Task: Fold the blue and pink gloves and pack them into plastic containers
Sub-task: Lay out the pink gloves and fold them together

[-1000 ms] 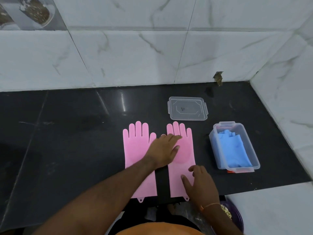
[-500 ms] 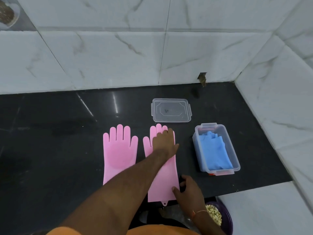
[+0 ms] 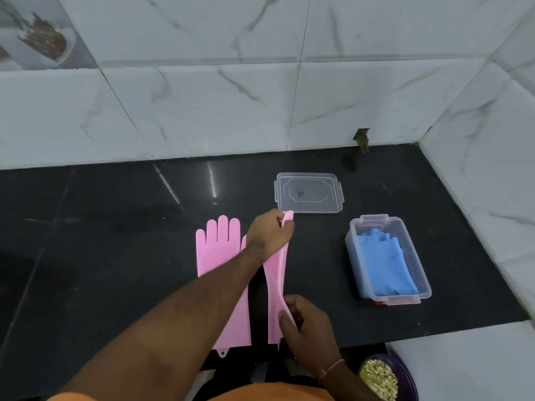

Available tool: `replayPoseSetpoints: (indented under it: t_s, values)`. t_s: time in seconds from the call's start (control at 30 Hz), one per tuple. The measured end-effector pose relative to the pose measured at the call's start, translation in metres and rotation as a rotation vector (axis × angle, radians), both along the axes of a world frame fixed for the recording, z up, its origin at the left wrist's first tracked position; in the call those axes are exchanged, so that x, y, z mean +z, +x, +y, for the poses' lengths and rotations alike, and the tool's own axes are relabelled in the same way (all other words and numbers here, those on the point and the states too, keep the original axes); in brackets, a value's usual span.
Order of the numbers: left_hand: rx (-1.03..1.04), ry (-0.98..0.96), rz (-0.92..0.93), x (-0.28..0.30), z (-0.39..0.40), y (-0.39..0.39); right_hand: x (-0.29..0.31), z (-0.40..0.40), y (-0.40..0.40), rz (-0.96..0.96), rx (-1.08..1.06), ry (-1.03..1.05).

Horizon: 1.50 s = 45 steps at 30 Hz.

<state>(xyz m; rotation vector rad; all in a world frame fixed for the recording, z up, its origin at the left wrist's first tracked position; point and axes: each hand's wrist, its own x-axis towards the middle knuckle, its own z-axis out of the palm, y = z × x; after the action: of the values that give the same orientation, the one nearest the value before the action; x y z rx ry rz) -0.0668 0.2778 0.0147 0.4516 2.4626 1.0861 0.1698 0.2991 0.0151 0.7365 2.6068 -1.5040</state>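
At the centre of the frame we saw the left hand pinching the finger end of the right-side pink rubber glove, and the right hand gripping its cuff edge. The forearm partly hid the other flat pink rubber glove. At right, the clear plastic container held the folded blue gloves; its clear lid lay above on the black counter.

left hand + right hand: pinching right pink glove | blue gloves: in container
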Motion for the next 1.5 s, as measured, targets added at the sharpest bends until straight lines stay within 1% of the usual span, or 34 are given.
replayPoseSetpoints:
  t_s: [0.1,0.23,0.37,0.47,0.6,0.7,0.83,0.97,1.03,1.2,1.27,1.33,1.43,1.5]
  values:
    - [0.068,0.053,0.057,0.004,-0.036,-0.025,0.007,-0.018,-0.020,0.052,0.099,0.069]
    - [0.044,0.053,0.100,0.005,-0.100,-0.053,0.014,-0.043,-0.039,0.104,0.232,0.164]
    - [0.032,-0.001,0.096,-0.004,-0.158,-0.067,0.010,-0.066,-0.051,0.101,0.346,0.226]
    - [0.048,-0.063,0.037,-0.017,-0.186,-0.067,0.007,-0.078,-0.057,0.091,0.417,0.274]
    - [0.149,-0.095,-0.126,-0.031,-0.196,-0.061,0.004,-0.089,-0.063,0.078,0.476,0.313]
    - [0.208,-0.055,-0.175,-0.033,-0.195,-0.057,0.002,-0.094,-0.066,0.059,0.512,0.344]
    - [0.240,-0.017,-0.203,-0.031,-0.197,-0.059,-0.001,-0.100,-0.067,0.052,0.557,0.351]
    - [0.251,-0.030,-0.191,-0.030,-0.201,-0.060,-0.007,-0.103,-0.069,0.047,0.597,0.367]
    - [0.239,-0.036,-0.173,-0.031,-0.203,-0.059,-0.009,-0.103,-0.070,0.031,0.620,0.370]
    - [0.284,-0.013,-0.173,-0.033,-0.210,-0.059,-0.009,-0.101,-0.074,-0.044,0.682,0.328]
    - [0.307,0.000,-0.159,-0.032,-0.214,-0.058,-0.008,-0.095,-0.077,-0.055,0.606,0.318]
    - [0.338,0.035,-0.169,-0.032,-0.218,-0.056,-0.010,-0.085,-0.088,-0.057,0.413,0.319]
    - [0.366,0.089,-0.235,-0.033,-0.222,-0.055,-0.012,-0.066,-0.116,-0.166,0.111,0.249]
    - [0.377,0.127,-0.264,-0.036,-0.223,-0.053,-0.014,-0.055,-0.135,-0.253,0.020,0.210]
